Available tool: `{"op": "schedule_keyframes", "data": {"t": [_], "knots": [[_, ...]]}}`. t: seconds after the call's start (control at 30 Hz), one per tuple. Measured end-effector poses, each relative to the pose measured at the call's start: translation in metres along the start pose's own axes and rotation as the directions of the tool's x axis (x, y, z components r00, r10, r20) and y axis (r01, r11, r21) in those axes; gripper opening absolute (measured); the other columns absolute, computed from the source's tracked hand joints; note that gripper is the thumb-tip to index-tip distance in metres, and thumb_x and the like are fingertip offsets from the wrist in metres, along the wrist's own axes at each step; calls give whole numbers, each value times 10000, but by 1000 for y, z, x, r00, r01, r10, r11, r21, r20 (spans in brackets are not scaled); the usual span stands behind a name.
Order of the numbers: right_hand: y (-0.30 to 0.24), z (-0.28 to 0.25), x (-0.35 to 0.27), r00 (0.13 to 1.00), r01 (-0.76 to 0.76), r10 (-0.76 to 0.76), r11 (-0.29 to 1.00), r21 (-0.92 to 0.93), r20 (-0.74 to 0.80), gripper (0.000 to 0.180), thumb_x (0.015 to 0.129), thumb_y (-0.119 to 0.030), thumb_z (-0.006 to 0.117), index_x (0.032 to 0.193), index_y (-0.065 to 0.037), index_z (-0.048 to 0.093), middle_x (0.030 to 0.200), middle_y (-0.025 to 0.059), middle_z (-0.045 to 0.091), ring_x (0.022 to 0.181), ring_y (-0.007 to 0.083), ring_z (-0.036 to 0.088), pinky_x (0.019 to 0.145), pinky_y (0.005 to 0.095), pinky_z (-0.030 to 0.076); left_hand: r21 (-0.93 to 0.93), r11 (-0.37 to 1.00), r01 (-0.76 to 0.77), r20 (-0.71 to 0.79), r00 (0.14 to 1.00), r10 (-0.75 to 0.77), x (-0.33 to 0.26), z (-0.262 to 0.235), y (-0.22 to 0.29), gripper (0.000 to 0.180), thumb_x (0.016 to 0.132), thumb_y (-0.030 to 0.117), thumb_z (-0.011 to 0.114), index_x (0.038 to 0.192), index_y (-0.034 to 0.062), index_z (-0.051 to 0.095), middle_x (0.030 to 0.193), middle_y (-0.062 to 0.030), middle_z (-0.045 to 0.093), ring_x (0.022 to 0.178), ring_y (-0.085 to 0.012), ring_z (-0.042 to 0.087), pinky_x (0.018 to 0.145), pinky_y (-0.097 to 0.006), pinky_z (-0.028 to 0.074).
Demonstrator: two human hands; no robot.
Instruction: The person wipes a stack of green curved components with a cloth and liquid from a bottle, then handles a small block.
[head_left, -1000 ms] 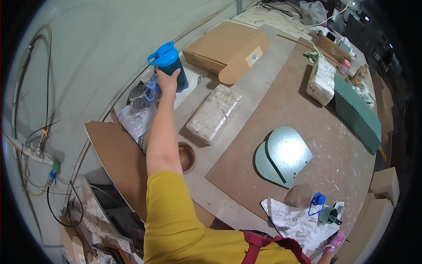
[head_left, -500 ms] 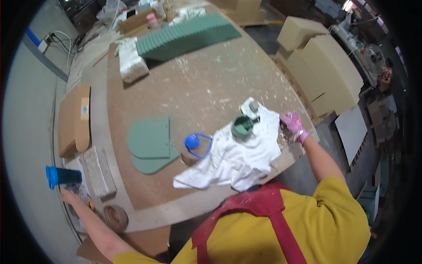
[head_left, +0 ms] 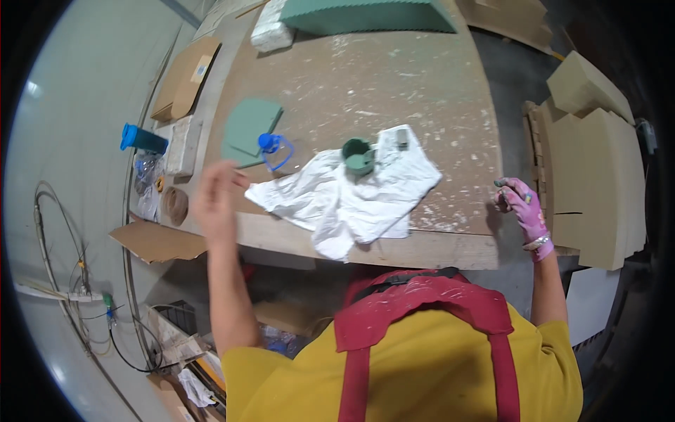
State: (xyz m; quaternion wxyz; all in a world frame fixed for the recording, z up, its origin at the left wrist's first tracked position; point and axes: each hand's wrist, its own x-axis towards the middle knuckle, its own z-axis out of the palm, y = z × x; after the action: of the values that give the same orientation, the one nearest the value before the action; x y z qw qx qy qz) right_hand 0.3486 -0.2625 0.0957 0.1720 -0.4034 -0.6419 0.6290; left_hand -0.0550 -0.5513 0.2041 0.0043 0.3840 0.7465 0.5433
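Nearest the body, below a yellow shirt and red apron straps, the bench (head_left: pixel 422 250) shows its pale front edge running across the view. Over that edge hangs a crumpled white cloth (head_left: pixel 351 200), one corner drooping past the lip. On the cloth sits a small green cup (head_left: pixel 358 156), open end up; what it holds cannot be made out.

At the left, the bare left hand (head_left: pixel 214 200) is raised just above the bench's front edge, blurred, its fingers close together and holding nothing, near the cloth's left corner. At the right, the right hand (head_left: pixel 522 209) in a pink glove rests at the bench's right corner, fingers curled loosely and gripping nothing that can be seen.

Just beyond the left hand lies a blue loop (head_left: pixel 273 146) resting on a flat green pad (head_left: pixel 249 126). Off the bench's left edge sits a roll of brown tape (head_left: pixel 175 205), and farther left a blue bottle (head_left: pixel 143 138) lies on its side.

The middle of the bench is bare, paint-flecked board. At the far edge lies a long green foam slab (head_left: pixel 365 15), with a white block (head_left: pixel 271 32) at its left end. Tan foam blocks (head_left: pixel 598 176) crowd the bench's right side.
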Motion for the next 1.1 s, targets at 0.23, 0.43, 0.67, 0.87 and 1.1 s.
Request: {"op": "schedule_keyframes", "data": {"t": [0.23,0.43,0.67,0.87,1.1], "knots": [[32,-21,-31,986,23,-50,985,-168,-158,298,890,-180,573,1135,-14,601,842,34,632,742,98,582,686,254,490,-158,978,-134,557,806,200,-88,162,27,71,811,-56,615,870,-18,621,847,-89,634,835,-190,610,750,-278,473],[47,-68,-33,996,53,-80,913,-405,-49,344,890,-224,589,1177,-33,594,1042,145,663,954,222,641,848,314,485,-114,975,190,693,719,-60,-121,236,49,101,848,14,621,946,-13,631,813,-87,657,750,-164,628,702,-265,489],[61,-143,61,946,308,-224,850,-427,236,320,889,-178,578,1169,-25,585,1091,146,640,976,255,637,850,322,488,335,937,101,670,674,-312,-102,292,50,216,861,234,605,907,23,622,820,-171,651,765,-343,627,679,-409,484],[57,-237,88,882,428,-265,796,-427,390,321,876,-144,581,1170,-15,584,1052,141,635,919,237,631,834,309,488,548,824,144,490,744,-455,-125,312,29,210,817,230,610,847,23,625,748,-156,636,695,-318,615,634,-397,466],[22,-220,146,764,476,-223,828,-295,606,281,859,-127,591,1108,2,613,1035,146,653,891,248,642,818,317,495,628,745,225,486,635,-601,-120,329,45,213,794,246,608,833,38,635,779,-159,643,755,-318,619,682,-417,468]]}}
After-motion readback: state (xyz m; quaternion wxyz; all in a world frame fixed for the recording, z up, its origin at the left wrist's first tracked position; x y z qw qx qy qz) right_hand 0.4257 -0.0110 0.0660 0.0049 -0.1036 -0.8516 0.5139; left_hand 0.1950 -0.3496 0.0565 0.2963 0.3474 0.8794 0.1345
